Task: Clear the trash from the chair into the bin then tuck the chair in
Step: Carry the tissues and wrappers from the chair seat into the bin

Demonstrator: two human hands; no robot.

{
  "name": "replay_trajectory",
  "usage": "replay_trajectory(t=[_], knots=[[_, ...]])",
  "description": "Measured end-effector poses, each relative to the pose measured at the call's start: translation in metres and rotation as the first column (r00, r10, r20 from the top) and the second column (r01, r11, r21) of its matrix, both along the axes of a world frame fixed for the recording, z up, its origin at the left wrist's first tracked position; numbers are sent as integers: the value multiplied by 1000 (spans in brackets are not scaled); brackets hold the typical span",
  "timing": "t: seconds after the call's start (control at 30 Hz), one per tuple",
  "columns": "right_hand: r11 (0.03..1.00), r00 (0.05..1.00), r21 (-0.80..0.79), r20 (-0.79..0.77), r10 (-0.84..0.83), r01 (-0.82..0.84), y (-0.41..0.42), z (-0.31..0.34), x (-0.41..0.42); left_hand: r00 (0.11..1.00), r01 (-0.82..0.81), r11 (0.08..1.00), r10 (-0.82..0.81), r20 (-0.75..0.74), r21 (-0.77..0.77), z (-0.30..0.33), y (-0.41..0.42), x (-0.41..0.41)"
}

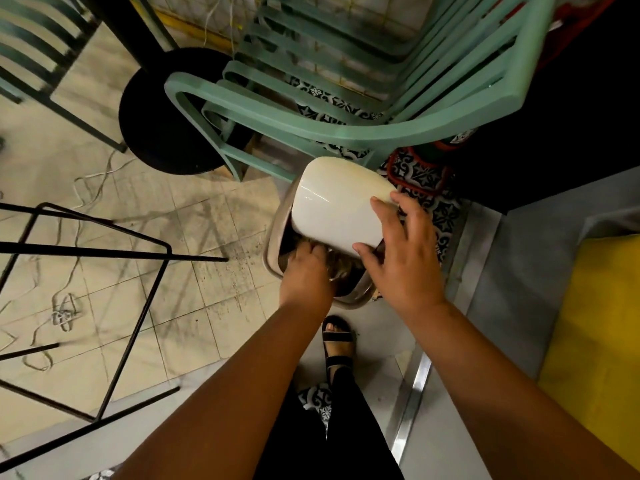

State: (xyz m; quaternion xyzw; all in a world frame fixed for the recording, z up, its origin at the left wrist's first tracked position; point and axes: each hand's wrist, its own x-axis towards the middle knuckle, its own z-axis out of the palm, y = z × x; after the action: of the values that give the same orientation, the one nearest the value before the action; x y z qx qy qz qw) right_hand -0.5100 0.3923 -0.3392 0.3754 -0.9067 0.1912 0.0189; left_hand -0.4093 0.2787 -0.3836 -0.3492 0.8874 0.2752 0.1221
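A small bin [277, 233] with a steel rim stands on the floor below me. Its cream lid [332, 206] is tilted up, and my right hand [398, 258] grips the lid's near edge and holds it raised. My left hand [304, 271] reaches into the bin's mouth, its fingers closed around crumpled trash [341, 266] that shows between the two hands. A stack of mint-green plastic chairs [346, 98] stands just behind the bin. A black wire-frame chair [104, 271] is at the left.
A round black table base [156, 116] with its post sits beside the green chairs. Loose cord [62, 313] lies across the tiled floor. A yellow surface [595, 341] is at the right, a metal floor strip [415, 393] near my sandalled foot [337, 344].
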Motion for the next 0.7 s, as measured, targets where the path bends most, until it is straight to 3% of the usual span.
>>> replay_trajectory(t=[0.23, 0.43, 0.53, 0.7], knots=[[999, 999, -13, -12, 31, -31, 3, 3, -4, 977, -105, 989, 83, 197, 102, -28, -8, -28], [998, 999, 47, -1, 49, -49, 6, 7, -5, 957, 4, 992, -39, 286, 123, -24, -19, -33], [995, 999, 83, -2, 53, -53, 7, 13, -3, 969, 66, 995, -81, 234, 71, -4, -21, -23], [987, 997, 141, 7, 83, -83, 1, 39, 6, 995, -38, 992, 26, 93, 123, 47, -30, 10]])
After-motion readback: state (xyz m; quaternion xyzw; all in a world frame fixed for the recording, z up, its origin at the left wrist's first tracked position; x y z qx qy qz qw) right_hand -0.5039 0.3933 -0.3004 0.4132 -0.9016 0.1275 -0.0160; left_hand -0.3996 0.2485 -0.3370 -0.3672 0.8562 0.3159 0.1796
